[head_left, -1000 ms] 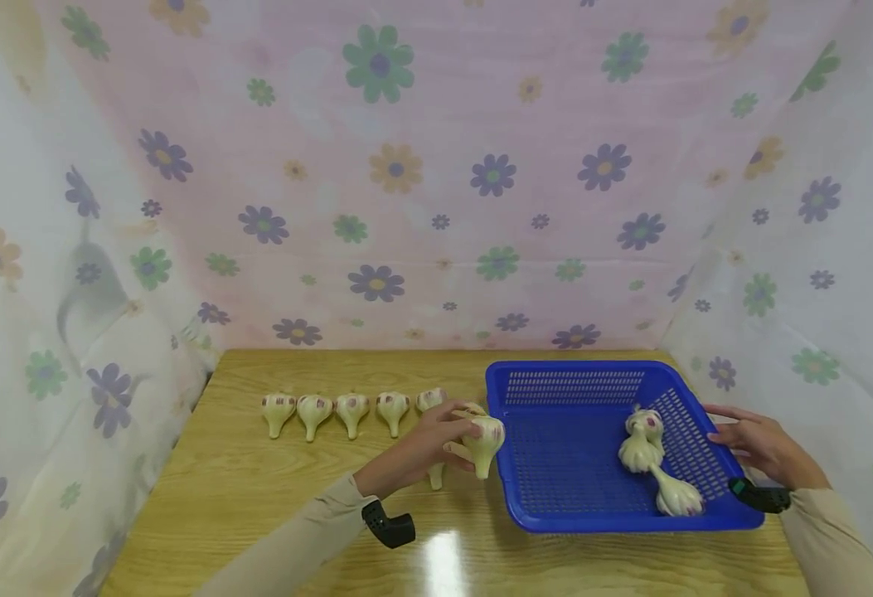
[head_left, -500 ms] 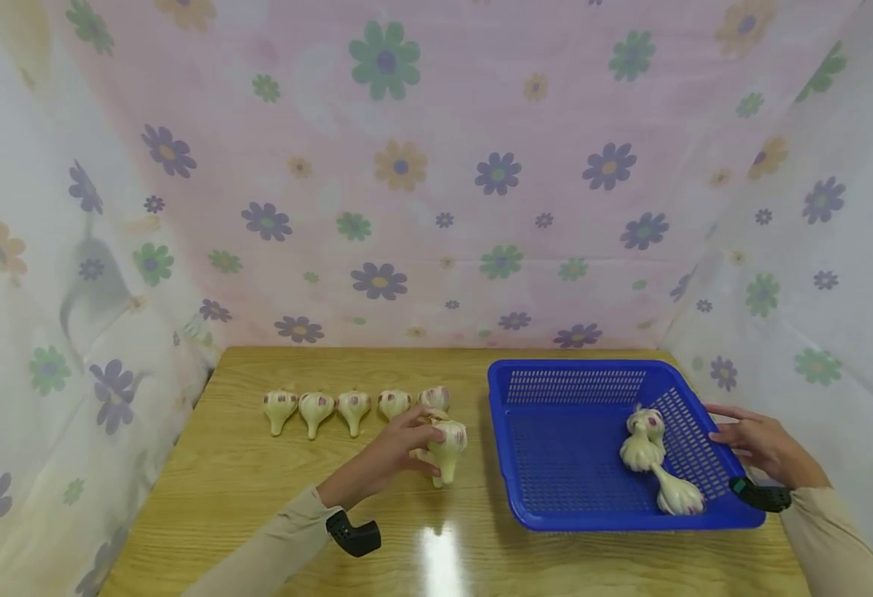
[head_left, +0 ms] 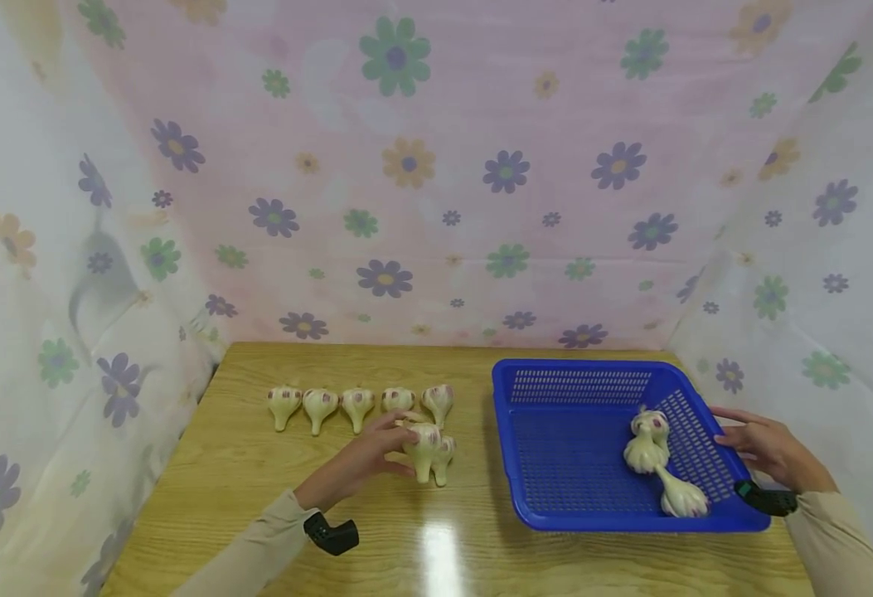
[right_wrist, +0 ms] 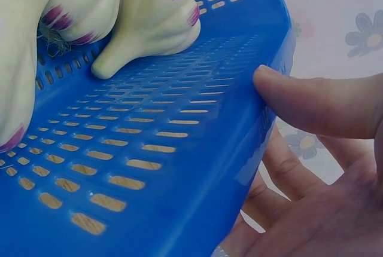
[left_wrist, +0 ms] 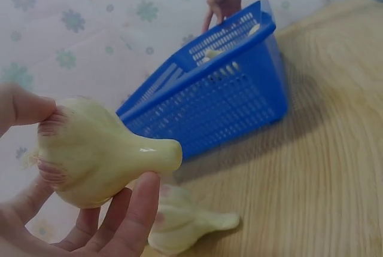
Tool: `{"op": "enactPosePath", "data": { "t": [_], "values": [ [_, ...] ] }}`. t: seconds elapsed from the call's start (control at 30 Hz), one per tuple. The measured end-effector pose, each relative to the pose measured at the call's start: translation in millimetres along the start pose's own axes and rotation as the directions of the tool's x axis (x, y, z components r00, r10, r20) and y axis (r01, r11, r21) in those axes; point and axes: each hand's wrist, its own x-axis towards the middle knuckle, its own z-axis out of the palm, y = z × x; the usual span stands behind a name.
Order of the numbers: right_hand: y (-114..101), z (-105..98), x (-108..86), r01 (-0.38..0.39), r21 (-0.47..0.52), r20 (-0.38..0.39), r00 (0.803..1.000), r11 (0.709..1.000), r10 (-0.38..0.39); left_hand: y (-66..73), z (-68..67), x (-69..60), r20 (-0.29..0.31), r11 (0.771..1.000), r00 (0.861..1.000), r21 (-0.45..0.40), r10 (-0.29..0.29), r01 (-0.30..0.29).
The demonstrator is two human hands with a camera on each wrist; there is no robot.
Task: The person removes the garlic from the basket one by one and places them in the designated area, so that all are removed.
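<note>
My left hand [head_left: 361, 466] holds a garlic bulb [head_left: 423, 446] between thumb and fingers, its stem pointing toward me in the head view. In the left wrist view the held garlic bulb [left_wrist: 96, 152] hangs above another bulb [left_wrist: 185, 221] lying on the table. That other bulb [head_left: 444, 461] shows just right of the held one in the head view. My right hand [head_left: 772, 448] grips the right rim of a blue plastic basket [head_left: 506, 464]. Its thumb [right_wrist: 317, 98] lies over the rim, with the fingers outside the wall. Garlic bulbs [right_wrist: 158, 21] lie inside near that wall.
Several garlic bulbs [head_left: 320, 406] lie in a row along the back left of the wooden table [head_left: 257, 506], stems toward me. Flower-printed cloth [head_left: 436, 166] hangs behind the table and at both sides.
My left hand has carried its garlic bulb leftward from the basket's left edge to beside the bulb in front of the row. My right hand stays on the basket rim.
</note>
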Motion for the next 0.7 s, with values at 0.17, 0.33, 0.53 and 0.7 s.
{"op": "enactPosePath", "data": {
  "t": [0.17,0.33,0.53,0.7],
  "values": [
    [0,1,-2.7,-0.002,0.011,0.014,1.0,1.0,0.002,-6.1,-12.7,-4.2,-0.015,1.0,1.0,-0.003,-0.022,0.022],
    [-1,1,-1.6,-0.004,-0.005,0.014,1.0,1.0,0.004,-11.8,-22.9,-8.2,-0.032,0.998,0.998,-0.012,-0.054,0.054],
    [-2,0,-2.1,0.014,-0.033,0.017,1.0,0.999,-0.014,-21.3,-32.3,-5.9,-0.079,0.998,0.995,-0.013,-0.065,0.064],
    [-1,-1,-1.9,0.004,-0.043,0.013,1.0,0.999,-0.004,-29.9,-39.8,-4.4,-0.129,0.996,0.988,0.009,-0.084,0.086]
  ]
}}
